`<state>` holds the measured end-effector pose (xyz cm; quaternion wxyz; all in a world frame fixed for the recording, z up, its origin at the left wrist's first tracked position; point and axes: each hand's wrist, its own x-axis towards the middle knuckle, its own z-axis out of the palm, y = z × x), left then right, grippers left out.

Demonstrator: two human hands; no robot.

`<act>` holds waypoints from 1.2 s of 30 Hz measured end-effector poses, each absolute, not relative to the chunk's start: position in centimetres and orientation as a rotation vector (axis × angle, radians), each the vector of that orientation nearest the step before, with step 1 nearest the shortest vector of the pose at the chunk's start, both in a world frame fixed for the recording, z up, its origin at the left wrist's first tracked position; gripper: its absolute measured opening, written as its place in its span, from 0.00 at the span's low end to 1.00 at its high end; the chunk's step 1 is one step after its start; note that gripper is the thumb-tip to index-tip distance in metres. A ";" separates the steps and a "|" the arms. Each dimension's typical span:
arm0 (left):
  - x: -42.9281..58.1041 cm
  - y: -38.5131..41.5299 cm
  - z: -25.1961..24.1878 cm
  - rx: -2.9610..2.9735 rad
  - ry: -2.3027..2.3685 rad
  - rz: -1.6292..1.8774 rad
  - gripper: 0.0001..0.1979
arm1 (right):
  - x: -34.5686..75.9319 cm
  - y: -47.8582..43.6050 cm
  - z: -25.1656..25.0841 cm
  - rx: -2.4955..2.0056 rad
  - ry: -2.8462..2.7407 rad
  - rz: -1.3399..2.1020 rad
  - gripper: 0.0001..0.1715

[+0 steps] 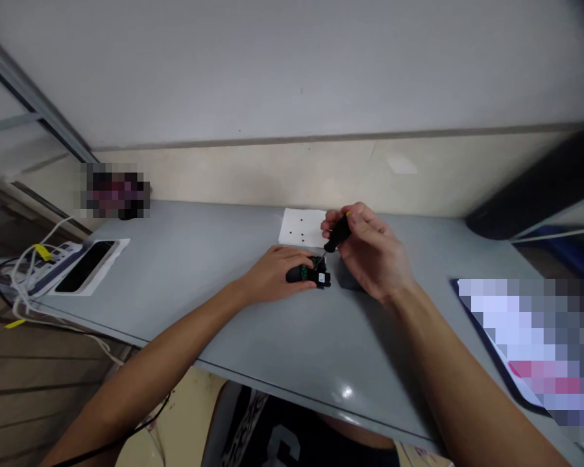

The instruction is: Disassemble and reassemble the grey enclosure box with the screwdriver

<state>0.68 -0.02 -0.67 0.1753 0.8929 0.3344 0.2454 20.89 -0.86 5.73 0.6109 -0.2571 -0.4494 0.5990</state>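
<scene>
Beneath a smooth pale wall (292, 78), my grey desk (267, 337), glossy enough to throw back a spot of light, carries the work at its centre. My right hand (377, 250) hangs over it, its fingers clamped on a screwdriver's handle; my left hand (272, 275) rests low, thumb and fingers closed on the sides of a black device. Off to the left lies a flat, dark-faced phone (85, 266), and just behind my hands sits a white rectangular sheet (302, 227), matte against the desk's sheen. The black device (314, 275) is on the desk in front of that sheet: rounded at the end under my palm, blocky at the other, with a green circuit board exposed and a small white label. I judge it light and stiff, its plastic shell a little slippery, its bare board fragile; the outer sides, where I pinch it, look the safest hold. The black screwdriver (339, 233) tilts down, its thin shaft reaching the device; whether the tip is seated, I cannot tell. A dark piece (349, 280) beside it is partly hidden by my right hand. Smallest of all, dark specks (302, 235) dot the sheet, too tiny to identify.
</scene>
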 end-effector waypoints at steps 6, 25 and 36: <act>0.6 0.0 -0.9 2.561 0.928 0.722 0.13 | 20.6 -0.3 5.6 -0.593 -0.967 1.350 0.15; 0.5 -0.2 -0.2 2.545 0.942 0.662 0.14 | 20.9 -0.4 5.7 -0.716 -1.093 1.244 0.20; 0.5 0.0 -0.7 2.547 0.937 0.676 0.14 | 20.4 -0.2 5.6 -0.854 -1.204 1.087 0.28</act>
